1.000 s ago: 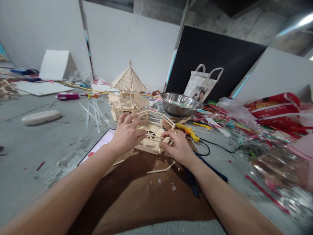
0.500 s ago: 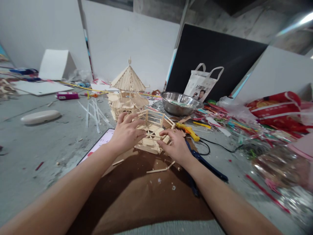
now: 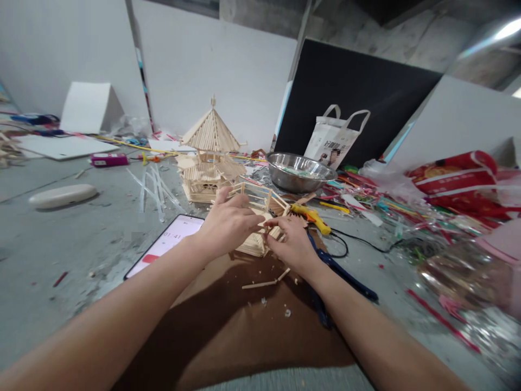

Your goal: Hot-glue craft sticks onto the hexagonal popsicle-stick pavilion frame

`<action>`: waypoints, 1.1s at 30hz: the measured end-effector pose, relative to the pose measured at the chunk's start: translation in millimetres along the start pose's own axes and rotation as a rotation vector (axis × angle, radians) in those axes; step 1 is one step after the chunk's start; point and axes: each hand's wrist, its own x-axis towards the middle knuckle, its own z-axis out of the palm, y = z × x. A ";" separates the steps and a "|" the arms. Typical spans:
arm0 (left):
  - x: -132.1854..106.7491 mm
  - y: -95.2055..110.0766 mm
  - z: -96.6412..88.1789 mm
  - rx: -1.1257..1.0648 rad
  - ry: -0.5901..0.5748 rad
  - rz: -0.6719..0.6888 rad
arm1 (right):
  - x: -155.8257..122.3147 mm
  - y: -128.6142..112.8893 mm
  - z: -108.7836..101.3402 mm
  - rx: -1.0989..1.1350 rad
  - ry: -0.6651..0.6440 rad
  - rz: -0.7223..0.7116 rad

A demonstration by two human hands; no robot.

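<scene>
A small model frame of pale wooden sticks point(image 3: 251, 248) rests at the middle, with several upright posts along its far side. My left hand point(image 3: 230, 224) reaches over its left part, fingers bent and closed near the right fingertips. What they pinch, if anything, is hidden. At the frame's right side, my right hand point(image 3: 291, 239) has its thumb and forefinger closed on a thin wooden stick, mostly covered by the fingers. Behind my left hand stands a finished-looking stick pavilion point(image 3: 211, 149) with a pointed roof. Loose stick pieces point(image 3: 259, 284) lie in front of the frame.
A yellow glue gun point(image 3: 311, 214) and dark-blue-handled pliers point(image 3: 345, 278) lie right of the frame. A lit phone point(image 3: 163, 244) is at left, beside clear glue sticks point(image 3: 152, 187). Behind are a metal bowl point(image 3: 299, 174) and a white bag point(image 3: 331, 138). Scraps clutter the right.
My left hand has moved right, its fingers now meeting my right fingertips and covering the stick seen between them before. More of the phone shows. The right hand has hardly moved.
</scene>
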 end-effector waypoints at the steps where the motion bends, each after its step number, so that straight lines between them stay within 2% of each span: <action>1: 1.5 -0.3 1.5 0.000 -0.012 0.015 | -0.1 0.3 0.1 0.003 0.000 0.002; 8: 2.4 0.3 3.6 -0.016 -0.054 0.023 | -1.6 2.3 -1.0 0.044 0.000 0.018; 33: -0.9 2.0 6.6 -0.021 0.000 0.013 | -0.1 3.3 -0.2 0.026 -0.025 -0.014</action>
